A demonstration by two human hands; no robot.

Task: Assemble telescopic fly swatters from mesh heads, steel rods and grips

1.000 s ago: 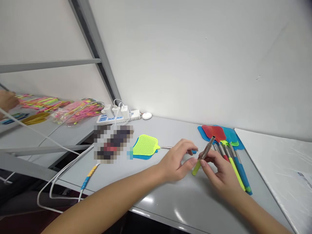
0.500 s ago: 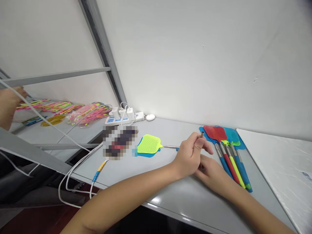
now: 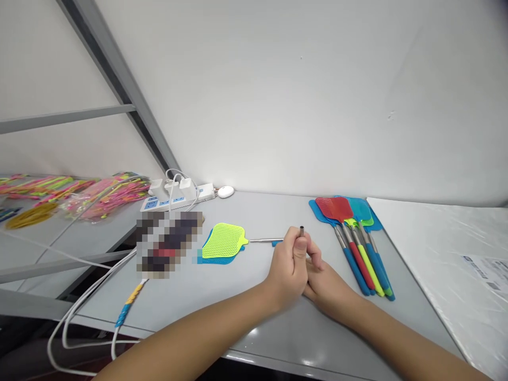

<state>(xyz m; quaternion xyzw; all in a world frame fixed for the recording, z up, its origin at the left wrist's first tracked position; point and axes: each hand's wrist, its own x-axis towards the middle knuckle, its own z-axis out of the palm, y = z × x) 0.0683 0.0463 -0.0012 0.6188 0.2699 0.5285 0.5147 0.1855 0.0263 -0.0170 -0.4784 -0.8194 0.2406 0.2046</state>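
My left hand [image 3: 289, 267] is closed around a thin metal tube [image 3: 302, 231], whose open upper end sticks up past the thumb. Just below and to the right, my right hand [image 3: 327, 288] presses against the left one, its fingers curled and largely hidden around the tube's lower part. The rest of the tube is out of sight behind my hands. To the left lie a yellow-green fly swatter [image 3: 224, 241] and a blue one [image 3: 220, 260] beneath it. Right of my hands, several fly swatters with coloured grips lie in a pile, a red one [image 3: 336, 208] on top.
A white power strip [image 3: 204, 192] with plugged-in chargers stands by the wall, beside a white round device [image 3: 226, 192]. A pixelated object [image 3: 170, 246] lies on a cable at left. A white wrapped board [image 3: 432, 254] covers the right side. Grey metal framing [image 3: 127, 79] rises at left.
The view has turned right, so the scene sits further left. Another person's hand at far left has left the picture. My left fingers are curled closer around the tube.
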